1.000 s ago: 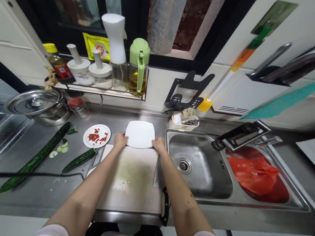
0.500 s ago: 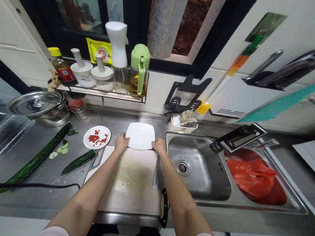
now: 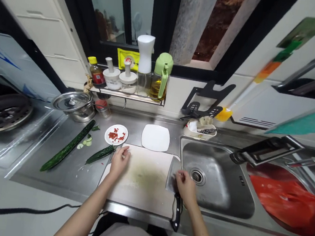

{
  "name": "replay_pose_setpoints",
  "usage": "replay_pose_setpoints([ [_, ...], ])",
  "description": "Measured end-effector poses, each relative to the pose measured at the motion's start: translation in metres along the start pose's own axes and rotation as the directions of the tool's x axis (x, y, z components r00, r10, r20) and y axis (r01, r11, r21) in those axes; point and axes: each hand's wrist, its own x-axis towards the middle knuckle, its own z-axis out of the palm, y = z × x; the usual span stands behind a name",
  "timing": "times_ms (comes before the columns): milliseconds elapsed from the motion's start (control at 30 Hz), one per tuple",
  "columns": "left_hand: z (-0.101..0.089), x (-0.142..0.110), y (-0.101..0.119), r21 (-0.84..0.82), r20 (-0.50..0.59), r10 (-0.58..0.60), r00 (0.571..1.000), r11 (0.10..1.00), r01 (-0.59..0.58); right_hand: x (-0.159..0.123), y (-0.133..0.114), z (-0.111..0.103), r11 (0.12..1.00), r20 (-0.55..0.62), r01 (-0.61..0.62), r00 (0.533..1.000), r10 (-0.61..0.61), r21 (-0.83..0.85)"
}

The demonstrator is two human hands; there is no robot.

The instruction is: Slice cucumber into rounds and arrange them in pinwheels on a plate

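Note:
My left hand (image 3: 120, 162) hovers over the left edge of the white cutting board (image 3: 139, 192), its fingers loosely bent and apart with nothing in them. At the board's right side, my right hand (image 3: 186, 185) is beside the blade of a cleaver (image 3: 176, 212), fingers half curled and holding nothing; whether it touches the blade I cannot tell. The cleaver's black handle points toward me. Behind the board sits a white square plate (image 3: 155, 137). A shorter piece of cucumber (image 3: 100, 154) lies left of my left hand, near a small plate (image 3: 115, 143) of red bits.
A long cucumber (image 3: 67, 147) and some cut slices (image 3: 87, 141) lie on the steel counter. A lidded pot (image 3: 79, 108) stands at the back left. Bottles and jars fill the shelf (image 3: 131, 95). To the right are the sink (image 3: 216, 178) and a red bag (image 3: 282, 198).
Both hands have let go of the square plate, which stays behind the board. They have come back toward me and farther apart. The camera view has shifted left.

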Motion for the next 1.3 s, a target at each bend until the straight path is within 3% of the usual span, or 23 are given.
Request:
replay_pose_setpoints([
  [200,-0.065,0.003,-0.033,0.319,-0.150,-0.012,0.989,0.946,0.060,-0.048,0.020,-0.011,0.992,0.080,-0.042,0.995,0.052,-0.115],
  [300,-0.081,0.003,-0.043,0.470,-0.116,-0.022,0.993,0.880,0.074,-0.062,0.021,-0.010,0.984,0.161,-0.063,0.983,0.091,-0.168],
  [567,-0.097,0.010,-0.053,0.655,0.121,-0.094,0.988,0.756,-0.008,-0.075,0.004,-0.007,0.937,0.222,-0.124,0.954,0.203,-0.327],
  [767,-0.099,0.016,-0.056,0.663,0.168,-0.053,0.984,0.745,-0.073,-0.077,-0.012,-0.008,0.893,0.220,-0.176,0.933,0.286,-0.414],
  [933,-0.101,0.011,-0.059,0.472,0.160,0.050,0.986,0.873,-0.121,-0.077,-0.014,-0.008,0.899,0.171,-0.217,0.939,0.299,-0.380],
  [1067,-0.090,-0.003,-0.050,0.019,0.265,0.072,0.962,0.997,-0.080,-0.075,-0.007,-0.014,0.926,0.149,-0.236,0.946,0.289,-0.295],
  [1167,-0.077,-0.016,-0.038,-0.279,0.407,0.051,0.912,0.958,0.071,-0.074,0.001,-0.016,0.946,0.109,-0.228,0.960,0.258,-0.230],
  [1300,-0.061,-0.030,-0.025,-0.403,0.549,0.003,0.836,0.877,0.262,-0.077,0.006,-0.009,0.980,0.049,-0.196,0.980,0.194,0.037],
])
